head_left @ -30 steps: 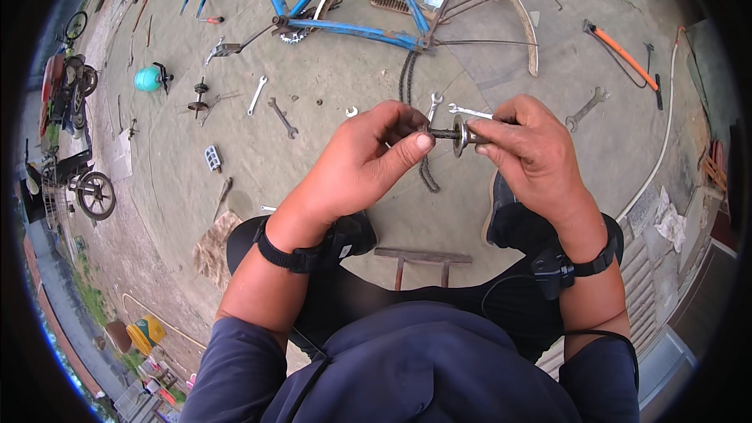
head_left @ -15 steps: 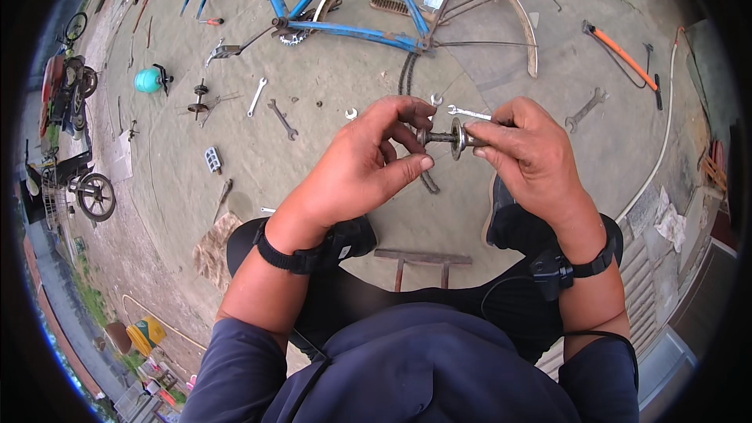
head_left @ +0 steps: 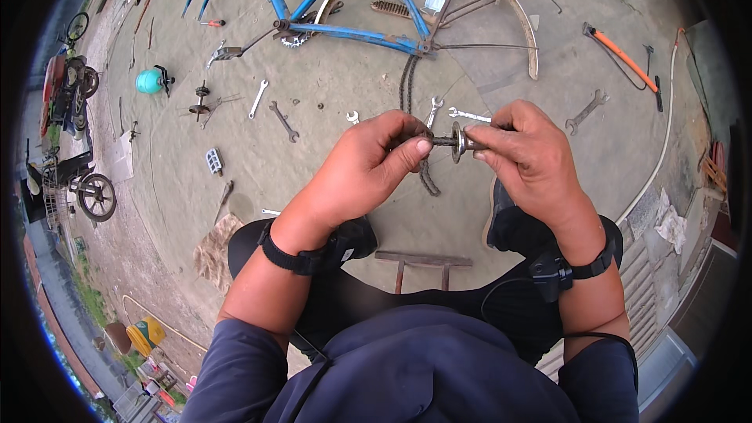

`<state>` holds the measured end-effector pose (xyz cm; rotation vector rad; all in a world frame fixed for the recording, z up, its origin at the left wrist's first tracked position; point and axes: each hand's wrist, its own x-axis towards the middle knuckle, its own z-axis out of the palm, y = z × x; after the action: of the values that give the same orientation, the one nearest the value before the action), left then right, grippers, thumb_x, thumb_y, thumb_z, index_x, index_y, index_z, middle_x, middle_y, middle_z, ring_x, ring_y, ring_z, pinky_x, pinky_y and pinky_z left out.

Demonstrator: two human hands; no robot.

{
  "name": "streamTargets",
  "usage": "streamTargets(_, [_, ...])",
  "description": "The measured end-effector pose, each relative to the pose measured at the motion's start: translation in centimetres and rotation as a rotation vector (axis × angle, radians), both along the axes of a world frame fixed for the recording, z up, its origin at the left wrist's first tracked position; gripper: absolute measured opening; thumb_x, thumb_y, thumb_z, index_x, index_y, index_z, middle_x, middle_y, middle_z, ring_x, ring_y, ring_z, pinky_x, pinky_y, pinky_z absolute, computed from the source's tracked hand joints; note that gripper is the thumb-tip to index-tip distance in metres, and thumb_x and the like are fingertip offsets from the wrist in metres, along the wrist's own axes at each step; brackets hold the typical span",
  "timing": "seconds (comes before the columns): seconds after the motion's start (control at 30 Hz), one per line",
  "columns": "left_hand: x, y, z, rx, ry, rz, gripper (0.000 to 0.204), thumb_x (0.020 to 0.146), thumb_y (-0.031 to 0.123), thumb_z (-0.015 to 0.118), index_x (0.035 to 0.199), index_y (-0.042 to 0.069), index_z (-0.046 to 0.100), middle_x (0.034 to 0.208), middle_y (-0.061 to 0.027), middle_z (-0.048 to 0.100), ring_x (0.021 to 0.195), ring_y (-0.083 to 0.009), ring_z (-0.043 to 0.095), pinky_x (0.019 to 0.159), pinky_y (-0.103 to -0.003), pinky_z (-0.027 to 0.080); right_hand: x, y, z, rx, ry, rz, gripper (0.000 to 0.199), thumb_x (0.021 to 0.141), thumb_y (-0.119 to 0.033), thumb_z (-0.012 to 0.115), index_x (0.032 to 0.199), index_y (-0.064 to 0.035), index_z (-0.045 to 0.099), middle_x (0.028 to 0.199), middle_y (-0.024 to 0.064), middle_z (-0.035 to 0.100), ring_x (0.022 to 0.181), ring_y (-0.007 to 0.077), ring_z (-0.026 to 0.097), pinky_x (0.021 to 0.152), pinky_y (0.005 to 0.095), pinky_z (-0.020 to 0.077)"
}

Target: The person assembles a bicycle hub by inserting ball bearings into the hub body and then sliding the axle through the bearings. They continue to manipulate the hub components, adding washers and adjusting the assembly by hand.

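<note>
Between my hands is a bicycle hub (head_left: 457,143), held level above the floor cloth, with a round metal flange and a dark threaded axle. My left hand (head_left: 384,149) is closed round the axle's left end, thumb and fingertips pressed together over it. The other end, beside the flange, is pinched in my right hand (head_left: 529,149); its fingers hide part of the hub. Below and beyond the hub, a black bicycle chain (head_left: 406,82) lies on the cloth. Open-ended spanners (head_left: 435,112) lie just past my fingers.
Ahead lies a blue bicycle frame (head_left: 356,33) with a rear wheel rim. Several spanners, a pedal (head_left: 213,160), another hub (head_left: 200,100) and a turquoise container (head_left: 149,81) are at left. An orange hacksaw (head_left: 623,57) lies at right. A low wooden stool (head_left: 423,258) stands between my legs.
My left fingers, spread round the axle's left end before, have closed on it and now cover that end. My right hand keeps its hold on the hub.
</note>
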<state>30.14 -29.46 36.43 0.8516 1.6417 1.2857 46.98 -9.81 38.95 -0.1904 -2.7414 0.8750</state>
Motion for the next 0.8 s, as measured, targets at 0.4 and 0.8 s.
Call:
streamTargets(0.4, [0.5,0.2,0.5,0.038,0.047,0.055,0.026,0.102,0.020,0.069,0.116,-0.002,0.063,0.093,-0.0050,0.068,0.083,-0.0112,0.063,0.072,-0.029,0.052,-0.1,-0.1,0.1,-0.001,0.008,-0.003,0.045,0.073,0.008,0.078,0.115,-0.0086,0.075,0.095,0.0122,0.065,0.083,0.0281,0.066,0.071,0.0357,0.0525])
streamTargets(0.8, [-0.1,-0.1,-0.2,-0.022,0.003,0.005,0.031,0.099,0.021,0.074,0.116,-0.003,0.063,0.097,-0.0066,0.069,0.084,-0.0117,0.064,0.071,-0.028,0.052,-0.2,-0.5,-0.2,-0.046,0.020,-0.085,0.034,0.072,-0.006,0.082,0.104,-0.0174,0.079,0.091,0.0054,0.064,0.087,0.0264,0.064,0.072,0.0371,0.0533])
